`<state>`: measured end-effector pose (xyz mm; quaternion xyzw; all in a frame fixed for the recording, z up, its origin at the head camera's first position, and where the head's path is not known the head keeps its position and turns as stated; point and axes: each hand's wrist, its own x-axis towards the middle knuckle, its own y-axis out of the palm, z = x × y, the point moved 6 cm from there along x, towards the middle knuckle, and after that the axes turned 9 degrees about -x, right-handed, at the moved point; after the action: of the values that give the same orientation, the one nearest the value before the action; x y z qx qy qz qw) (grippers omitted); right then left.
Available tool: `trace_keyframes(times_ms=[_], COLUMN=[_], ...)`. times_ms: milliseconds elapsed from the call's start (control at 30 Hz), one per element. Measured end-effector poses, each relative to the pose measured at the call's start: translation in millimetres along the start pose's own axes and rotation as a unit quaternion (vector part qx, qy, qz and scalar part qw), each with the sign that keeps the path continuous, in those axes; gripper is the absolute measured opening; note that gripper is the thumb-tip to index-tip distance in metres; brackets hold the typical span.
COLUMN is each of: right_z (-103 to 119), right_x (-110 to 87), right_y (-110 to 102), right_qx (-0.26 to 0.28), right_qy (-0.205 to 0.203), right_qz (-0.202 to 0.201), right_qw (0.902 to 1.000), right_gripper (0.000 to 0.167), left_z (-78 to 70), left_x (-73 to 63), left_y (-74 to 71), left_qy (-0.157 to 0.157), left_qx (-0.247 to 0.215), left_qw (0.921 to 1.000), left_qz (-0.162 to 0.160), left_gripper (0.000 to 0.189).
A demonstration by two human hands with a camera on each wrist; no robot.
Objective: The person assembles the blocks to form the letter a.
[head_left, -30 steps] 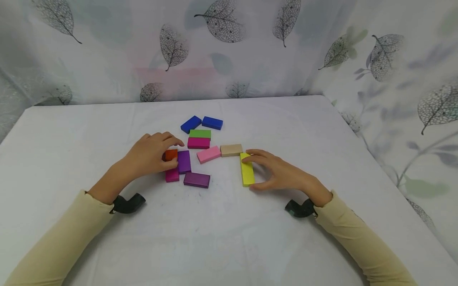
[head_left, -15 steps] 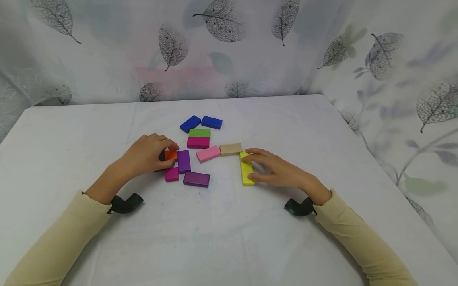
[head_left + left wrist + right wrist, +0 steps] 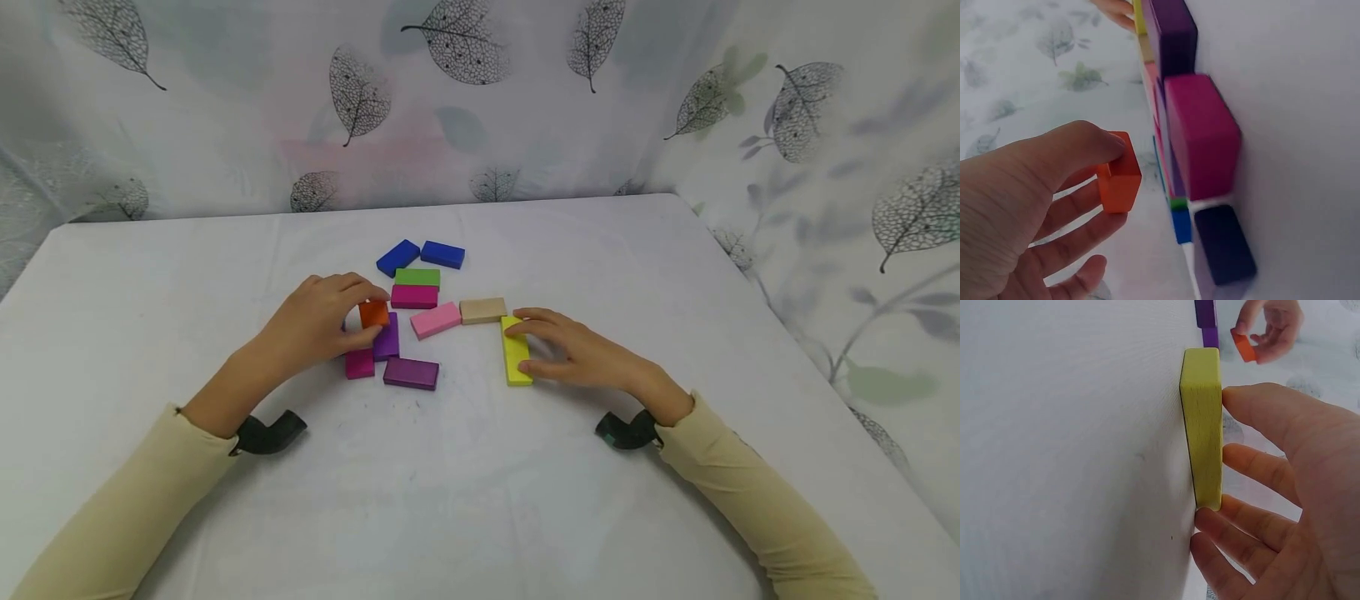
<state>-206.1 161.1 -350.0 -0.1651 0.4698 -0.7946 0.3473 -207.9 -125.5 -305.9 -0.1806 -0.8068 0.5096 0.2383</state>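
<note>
My left hand (image 3: 311, 321) pinches an orange block (image 3: 1120, 187) between thumb and fingers, held up off the table. Below it in the head view lie a violet block (image 3: 386, 343) and a magenta block (image 3: 359, 364). The left wrist view also shows a dark navy block (image 3: 1224, 244) beside the magenta one, mostly hidden by the hand in the head view. My right hand (image 3: 585, 354) rests its thumb and fingertips on a yellow block (image 3: 1204, 425) that lies flat on the table, the other fingers spread past its far end.
Toward the back lie two blue blocks (image 3: 442, 254), a green block (image 3: 417, 277) and a second magenta block (image 3: 415, 297). A pink block (image 3: 436, 320) and a tan block (image 3: 482, 311) lead toward the yellow one. A plum block (image 3: 411, 374) lies nearer on the white table (image 3: 465, 500).
The left fingers have closed on the orange block and raised it, moving it slightly right over the violet block. The right thumb has moved from the yellow block's near end onto its top.
</note>
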Motion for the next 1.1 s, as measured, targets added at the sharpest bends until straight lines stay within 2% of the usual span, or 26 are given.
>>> trace_keyframes(times_ms=[200,367,600,733,1000,1100], right_z=[-1,0,1,0,-1,-1], right_x=[-0.2,-0.7,0.2,0.8,1.3,1.4], right_y=[1,0,-1,-1,1,1], right_qx=[0.000,0.000,-0.004,-0.006,-0.003,-0.004], right_qy=[0.003,0.004,0.002,0.007,0.010,0.007], right_qz=[0.002,0.001,0.001,0.000,-0.002,-0.003], right_qw=[1.0000,1.0000,1.0000,1.0000,0.9999,1.0000], right_gripper=[0.050,0.049,0.049,0.049,0.048,0.047], left_z=[-22.4,-38.5,-58.2,-70.2,-94.9,-102.2], left_x=[6.7,11.6,14.8,16.0,20.6,21.9], left_y=[0.0,2.9,13.9,22.3,38.9,47.0], left_qy=[0.023,0.052,0.083,0.109,0.181,0.198], left_qx=[-0.009,-0.036,-0.076,-0.076,-0.043,-0.048], left_qw=[0.9997,0.9979,0.9936,0.9910,0.9824,0.9785], left_qz=[-0.005,-0.011,0.010,0.020,0.016,0.031], left_gripper=[0.043,0.041,0.037,0.037,0.030,0.027])
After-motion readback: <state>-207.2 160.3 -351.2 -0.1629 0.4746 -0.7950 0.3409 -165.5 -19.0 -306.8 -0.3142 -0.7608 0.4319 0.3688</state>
